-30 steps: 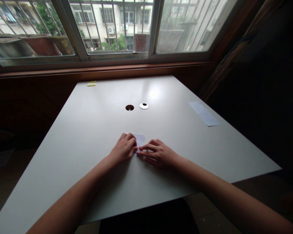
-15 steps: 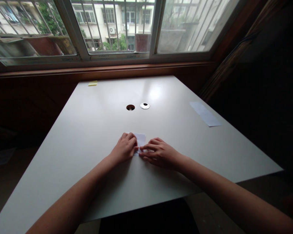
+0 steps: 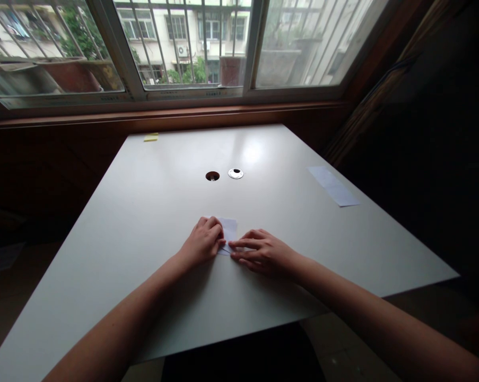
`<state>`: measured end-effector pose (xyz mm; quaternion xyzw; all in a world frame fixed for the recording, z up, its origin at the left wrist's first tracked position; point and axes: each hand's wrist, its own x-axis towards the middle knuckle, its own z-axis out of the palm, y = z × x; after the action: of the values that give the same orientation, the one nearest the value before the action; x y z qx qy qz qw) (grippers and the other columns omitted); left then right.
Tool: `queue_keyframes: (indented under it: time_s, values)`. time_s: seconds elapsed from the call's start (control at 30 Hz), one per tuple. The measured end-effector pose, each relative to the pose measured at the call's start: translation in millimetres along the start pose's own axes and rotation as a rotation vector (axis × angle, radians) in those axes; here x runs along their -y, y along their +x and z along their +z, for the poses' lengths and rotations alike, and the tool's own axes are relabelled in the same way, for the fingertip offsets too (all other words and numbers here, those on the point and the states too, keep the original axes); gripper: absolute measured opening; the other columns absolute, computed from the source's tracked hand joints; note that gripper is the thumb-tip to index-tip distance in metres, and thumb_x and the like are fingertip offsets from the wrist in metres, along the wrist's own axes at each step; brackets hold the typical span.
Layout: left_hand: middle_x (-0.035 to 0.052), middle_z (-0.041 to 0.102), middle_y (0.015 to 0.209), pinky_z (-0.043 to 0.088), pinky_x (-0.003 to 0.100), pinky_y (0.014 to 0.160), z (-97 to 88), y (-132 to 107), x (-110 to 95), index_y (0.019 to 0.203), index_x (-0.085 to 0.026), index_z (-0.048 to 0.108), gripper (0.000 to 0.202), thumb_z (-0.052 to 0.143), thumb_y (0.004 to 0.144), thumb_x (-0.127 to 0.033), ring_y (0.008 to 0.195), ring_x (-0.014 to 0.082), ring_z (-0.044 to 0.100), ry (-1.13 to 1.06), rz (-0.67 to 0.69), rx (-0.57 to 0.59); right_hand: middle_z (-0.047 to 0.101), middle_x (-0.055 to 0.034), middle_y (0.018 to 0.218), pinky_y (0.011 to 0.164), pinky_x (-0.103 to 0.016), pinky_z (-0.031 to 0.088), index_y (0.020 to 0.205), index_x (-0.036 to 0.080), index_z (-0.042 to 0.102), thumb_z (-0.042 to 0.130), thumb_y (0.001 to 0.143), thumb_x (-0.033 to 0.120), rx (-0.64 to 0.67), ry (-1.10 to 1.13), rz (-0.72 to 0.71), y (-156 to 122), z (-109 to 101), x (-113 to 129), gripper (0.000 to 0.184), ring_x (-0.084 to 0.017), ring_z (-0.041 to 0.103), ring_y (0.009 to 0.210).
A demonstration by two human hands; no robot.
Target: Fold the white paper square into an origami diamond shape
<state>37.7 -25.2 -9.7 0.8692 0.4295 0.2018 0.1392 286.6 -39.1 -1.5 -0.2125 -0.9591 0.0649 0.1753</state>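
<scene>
A small folded piece of white paper [image 3: 228, 229] lies on the white table [image 3: 151, 212], near its middle. My left hand [image 3: 202, 243] rests on the paper's left part with fingers curled down, pinching its near edge. My right hand [image 3: 263, 253] lies just to the right, fingers stretched flat and pointing left, fingertips pressing on the paper's near right edge. Most of the paper is hidden under both hands.
A strip of white paper [image 3: 333, 185] lies toward the table's right edge. A round cable hole [image 3: 212, 176] and its loose cap [image 3: 235, 173] sit at mid-table. A yellow sticky pad [image 3: 150, 137] is at the far left corner, below a barred window.
My right hand has slid slightly to the right along the paper's near edge. The left hand stays where it was.
</scene>
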Motion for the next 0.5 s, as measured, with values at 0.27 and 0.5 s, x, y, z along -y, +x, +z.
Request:
queue_keyframes:
  time_s: [0.27,0.5]
  values:
    - [0.0071,0.058,0.105,0.044,0.041,0.092,-2.7,0.9,-1.4,0.089,-0.020,0.057,0.003,0.059,0.088,-0.022,0.101,0.0238,0.049,-0.001,-0.003,0.007,0.062,-0.0003,0.133,0.098,-0.039,0.045,0.125,0.030,0.064,0.054,0.096,0.028,-0.008,0.084,0.003,-7.0,1.2,-2.7,0.031,-0.019,0.057,0.113]
    - [0.0070,0.057,0.104,0.044,0.041,0.092,-2.4,-0.2,-0.4,0.088,-0.020,0.058,0.005,0.059,0.089,-0.025,0.100,0.0238,0.049,0.002,0.003,0.008,0.069,-0.0068,0.121,0.094,-0.035,0.050,0.135,0.023,0.056,0.052,0.097,0.026,-0.049,0.209,0.040,-4.9,1.2,-7.8,0.038,-0.019,0.060,0.107]
